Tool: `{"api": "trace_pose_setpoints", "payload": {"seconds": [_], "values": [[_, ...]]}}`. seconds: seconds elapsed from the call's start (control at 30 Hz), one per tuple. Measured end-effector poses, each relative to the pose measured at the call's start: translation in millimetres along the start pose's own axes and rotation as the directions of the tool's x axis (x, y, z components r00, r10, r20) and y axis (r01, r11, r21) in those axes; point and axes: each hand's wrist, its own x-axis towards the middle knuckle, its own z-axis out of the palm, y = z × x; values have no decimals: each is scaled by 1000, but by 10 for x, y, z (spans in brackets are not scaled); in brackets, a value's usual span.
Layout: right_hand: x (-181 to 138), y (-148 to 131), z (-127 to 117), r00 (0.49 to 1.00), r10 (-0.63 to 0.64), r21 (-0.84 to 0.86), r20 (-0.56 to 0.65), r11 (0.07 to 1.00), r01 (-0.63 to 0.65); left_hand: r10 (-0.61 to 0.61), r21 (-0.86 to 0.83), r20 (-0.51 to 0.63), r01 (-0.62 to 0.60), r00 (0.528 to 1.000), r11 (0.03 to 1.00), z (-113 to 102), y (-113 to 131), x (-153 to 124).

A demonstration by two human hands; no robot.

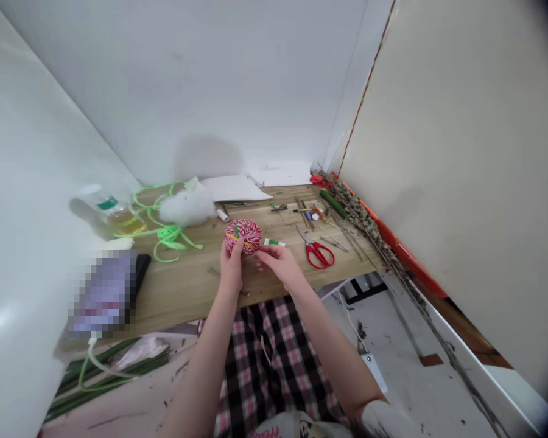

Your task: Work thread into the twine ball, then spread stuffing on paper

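Note:
My left hand [232, 263] is closed round a ball of red-and-white twine [244, 235], holding it just above the wooden table [182, 286]. A thin yellow-and-green stick lies across the ball. My right hand [276, 260] sits just right of the ball with its fingers pinched together at the ball's lower edge; what they pinch is too small to make out. A small green-and-white tube [274, 243] lies on the table just beyond my right hand.
Red scissors [317, 250] lie right of my hands. Further back are green ribbon [167, 234], white stuffing [185, 208], a plastic bottle [112, 210], white paper [237, 187], small tools and dried twigs [360, 213] along the right wall. A blurred phone [103, 292] rests at the left.

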Motion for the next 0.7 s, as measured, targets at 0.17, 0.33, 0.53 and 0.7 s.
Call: {"api": "trace_pose_setpoints", "payload": {"seconds": [0.17, 0.33, 0.53, 0.7], "values": [[-1, 9, -14, 999, -34, -44, -29, 998, 33, 45, 42, -25, -44, 999, 998, -6, -13, 4], [-10, -15, -8, 999, -41, -23, -27, 999, 40, 60, 54, 3, -60, 998, 997, -14, -17, 4], [-52, -72, 12, 997, -65, 31, 38, 997, 64, 85, 104, 25, -87, 996, 991, -36, -40, 8], [-62, -31, -14, 994, -109, 21, 7, 994, 109, 86, 88, 22, -88, 996, 992, -29, -34, 6]]}}
